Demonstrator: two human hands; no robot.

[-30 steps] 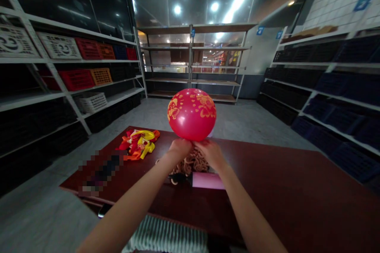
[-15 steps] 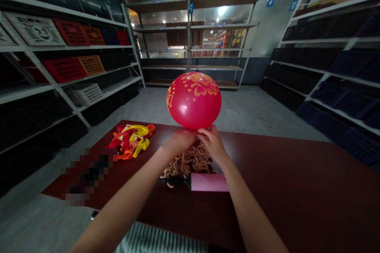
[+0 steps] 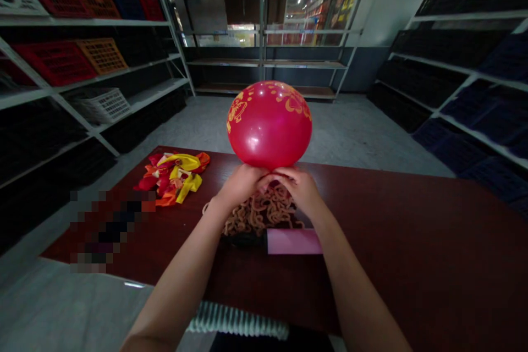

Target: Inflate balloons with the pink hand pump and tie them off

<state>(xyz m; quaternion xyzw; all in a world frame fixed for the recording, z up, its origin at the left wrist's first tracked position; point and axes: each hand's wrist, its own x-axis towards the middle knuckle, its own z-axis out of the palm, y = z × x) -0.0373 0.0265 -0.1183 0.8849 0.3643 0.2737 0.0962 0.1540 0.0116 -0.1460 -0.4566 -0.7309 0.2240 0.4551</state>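
An inflated red balloon [image 3: 269, 126] with yellow printed patterns stands upright above the table. My left hand [image 3: 249, 181] and my right hand [image 3: 295, 184] meet at its underside, fingers closed around the balloon's neck, which they mostly hide. Just below and behind my hands lies a pile of tan curly strands [image 3: 264, 212] on the dark red table [image 3: 391, 231]. Nearer to me is a pump with a pink barrel [image 3: 293, 241] and a black end, lying sideways between my forearms. Flat balloons [image 3: 175, 176] in yellow, red and orange are heaped at the table's left.
A blurred-out dark object [image 3: 113, 234] lies at the table's left edge. Shelves with red, orange and white crates [image 3: 105, 105] stand on the left, dark blue crates [image 3: 478, 99] on the right, and a metal rack [image 3: 264, 63] across the back.
The view has tipped downward, and the balloon appears slightly larger and turned a little. My fingers have drawn closer together at its neck.
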